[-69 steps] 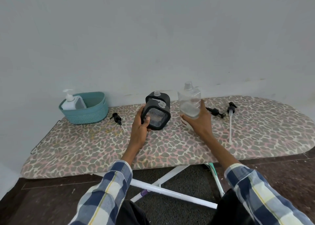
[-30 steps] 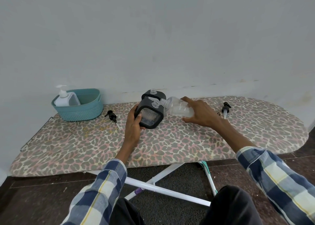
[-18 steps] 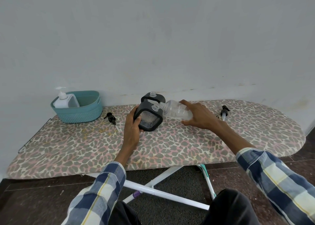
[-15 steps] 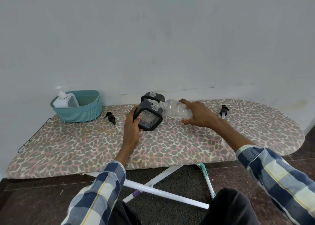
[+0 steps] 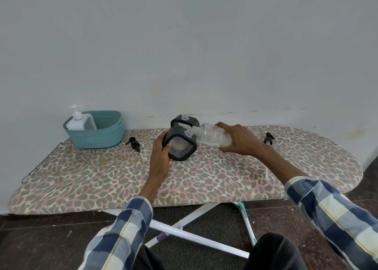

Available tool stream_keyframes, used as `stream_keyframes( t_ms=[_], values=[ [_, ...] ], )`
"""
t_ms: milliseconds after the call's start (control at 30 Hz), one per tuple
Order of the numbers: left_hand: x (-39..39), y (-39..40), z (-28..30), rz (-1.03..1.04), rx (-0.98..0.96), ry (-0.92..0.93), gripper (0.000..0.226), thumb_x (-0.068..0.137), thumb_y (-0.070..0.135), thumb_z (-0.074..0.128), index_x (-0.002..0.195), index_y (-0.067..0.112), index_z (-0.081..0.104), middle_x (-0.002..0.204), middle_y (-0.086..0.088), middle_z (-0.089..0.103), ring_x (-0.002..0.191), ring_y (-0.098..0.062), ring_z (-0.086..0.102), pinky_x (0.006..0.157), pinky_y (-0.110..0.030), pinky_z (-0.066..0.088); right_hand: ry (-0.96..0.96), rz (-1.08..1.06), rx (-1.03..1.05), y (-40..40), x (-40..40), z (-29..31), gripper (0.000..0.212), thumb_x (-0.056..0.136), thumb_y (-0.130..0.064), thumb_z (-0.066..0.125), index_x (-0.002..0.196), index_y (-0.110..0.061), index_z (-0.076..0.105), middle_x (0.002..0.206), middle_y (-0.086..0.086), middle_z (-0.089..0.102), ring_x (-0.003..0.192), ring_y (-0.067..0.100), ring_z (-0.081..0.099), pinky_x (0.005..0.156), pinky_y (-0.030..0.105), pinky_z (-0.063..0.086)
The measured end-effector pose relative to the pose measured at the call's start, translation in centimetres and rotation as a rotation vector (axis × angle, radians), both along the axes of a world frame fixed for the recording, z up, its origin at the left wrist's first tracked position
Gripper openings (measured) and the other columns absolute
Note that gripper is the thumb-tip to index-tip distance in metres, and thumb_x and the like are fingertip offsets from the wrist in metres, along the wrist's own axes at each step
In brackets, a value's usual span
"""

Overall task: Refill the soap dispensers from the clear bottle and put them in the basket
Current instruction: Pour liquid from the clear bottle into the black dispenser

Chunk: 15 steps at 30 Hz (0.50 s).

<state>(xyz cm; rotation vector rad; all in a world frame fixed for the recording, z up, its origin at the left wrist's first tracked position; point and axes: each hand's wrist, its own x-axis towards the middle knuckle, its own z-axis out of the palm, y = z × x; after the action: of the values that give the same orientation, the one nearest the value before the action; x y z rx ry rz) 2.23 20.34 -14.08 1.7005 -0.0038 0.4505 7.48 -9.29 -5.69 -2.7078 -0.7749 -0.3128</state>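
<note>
Currently the right hand (image 5: 239, 140) grips the clear bottle (image 5: 212, 136), tipped with its neck at the dispenser (image 5: 181, 145) mouth; the left hand (image 5: 161, 153) grips that tilted dispenser. Risk: mouths misalign, soap spilling onto the ironing board (image 5: 204, 177).

Leopard-print ironing board (image 5: 204, 179) on white crossed legs (image 5: 196, 239), plain pale wall (image 5: 184, 44) directly behind it (scuffed near the board), dark floor (image 5: 41, 239) beneath it
</note>
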Motion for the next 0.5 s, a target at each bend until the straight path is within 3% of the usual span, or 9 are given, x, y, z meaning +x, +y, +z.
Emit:
stream_keyframes(
  t_ms=[167, 233, 300, 400, 500],
  values=[
    [-0.13, -0.1, 0.11, -0.003, -0.001, -0.002, 0.049, 0.097, 0.049, 0.048, 0.146, 0.046, 0.049, 0.149, 0.004, 0.053, 0.138, -0.018, 0.055, 0.118, -0.055, 0.048, 0.018, -0.001, 0.011, -0.2, 0.08, -0.11, 0.075, 0.081, -0.038, 0.085, 0.146, -0.033, 0.048, 0.105, 0.008, 0.073, 0.067, 0.015, 0.06, 0.067, 0.038, 0.055],
    [-0.08, -0.02, 0.01, -0.001, -0.006, 0.003, 0.047, 0.094, 0.055, 0.049, 0.141, 0.056, 0.051, 0.148, 0.007, 0.054, 0.138, -0.017, 0.056, 0.116, -0.057, 0.049, 0.018, -0.002, 0.009, -0.31, 0.24, -0.08, 0.075, 0.081, -0.038, 0.085, 0.146, -0.034, 0.048, 0.104, 0.007, 0.073, 0.066, 0.007, 0.057, 0.063, 0.034, 0.051],
    [-0.01, 0.03, -0.06, 0.003, -0.007, 0.012, 0.044, 0.093, 0.057, 0.05, 0.136, 0.063, 0.052, 0.147, 0.008, 0.054, 0.138, -0.017, 0.056, 0.115, -0.058, 0.05, 0.016, -0.001, -0.009, -0.44, 0.34, 0.09, 0.075, 0.08, -0.039, 0.085, 0.145, -0.036, 0.047, 0.103, 0.007, 0.073, 0.067, 0.012, 0.058, 0.061, 0.032, 0.046],
    [0.03, 0.06, -0.08, -0.004, -0.002, 0.013, 0.054, 0.092, 0.059, 0.05, 0.145, 0.049, 0.051, 0.148, 0.007, 0.053, 0.137, -0.019, 0.056, 0.114, -0.058, 0.051, 0.004, -0.003, -0.043, -0.62, 0.32, 0.55, 0.076, 0.081, -0.039, 0.085, 0.146, -0.035, 0.048, 0.106, 0.005, 0.072, 0.075, 0.022, 0.06, 0.063, 0.031, 0.043],
    [0.14, 0.07, -0.2, -0.015, -0.011, 0.012, 0.058, 0.09, 0.061, 0.05, 0.146, 0.047, 0.05, 0.148, 0.006, 0.053, 0.138, -0.021, 0.056, 0.114, -0.059, 0.051, -0.01, -0.015, -0.062, -0.58, 0.38, 0.88, 0.077, 0.08, -0.039, 0.086, 0.147, -0.036, 0.048, 0.109, 0.005, 0.073, 0.078, 0.023, 0.059, 0.066, 0.032, 0.045]
  ],
)
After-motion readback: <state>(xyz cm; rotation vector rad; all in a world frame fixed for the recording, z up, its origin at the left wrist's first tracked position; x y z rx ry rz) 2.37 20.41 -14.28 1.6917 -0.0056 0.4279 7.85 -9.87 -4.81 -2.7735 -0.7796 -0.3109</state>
